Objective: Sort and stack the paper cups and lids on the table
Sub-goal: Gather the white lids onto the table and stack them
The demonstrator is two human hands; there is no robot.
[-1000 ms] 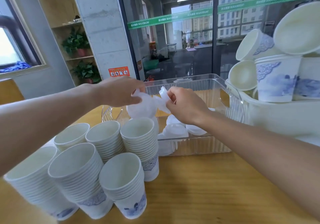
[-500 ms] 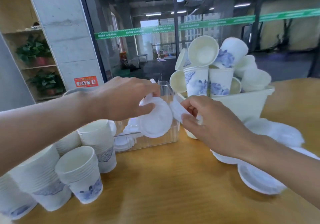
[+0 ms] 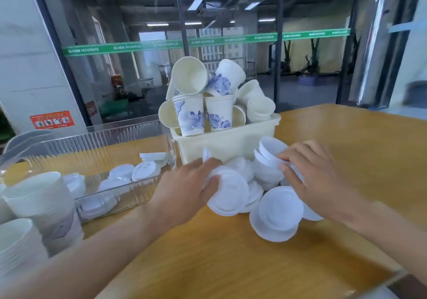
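Head view: your left hand (image 3: 189, 183) is down on the near-left edge of the pile of white lids (image 3: 261, 192), fingers curled over the rim of a big flat lid (image 3: 227, 193) and gripping it. Your right hand (image 3: 309, 176) is on the pile's far-right side, fingers bent round a tilted nested lid stack (image 3: 269, 153), pinching it by the edge. The lid pile sits loose on the wooden table (image 3: 346, 160), touching the front wall of the cream plastic bin (image 3: 231, 141). That bin is heaped with paper cups (image 3: 203, 100), white with blue flower print, some upright, some tipped on their sides, unsorted. Left of the bin, just beside it, is the clear ribbed container (image 3: 97, 141), a few lids lying flat inside (image 3: 138, 171). Far left, near edge: stacked cups (image 3: 39, 197) standing upright, mouths up, blurred, can't count the stacks. One more lid stack (image 3: 277, 215) lies at the pile's near side, between your two wrists, touched by neither hand. Behind the table there is a glass wall with a green stripe (image 3: 161, 44).
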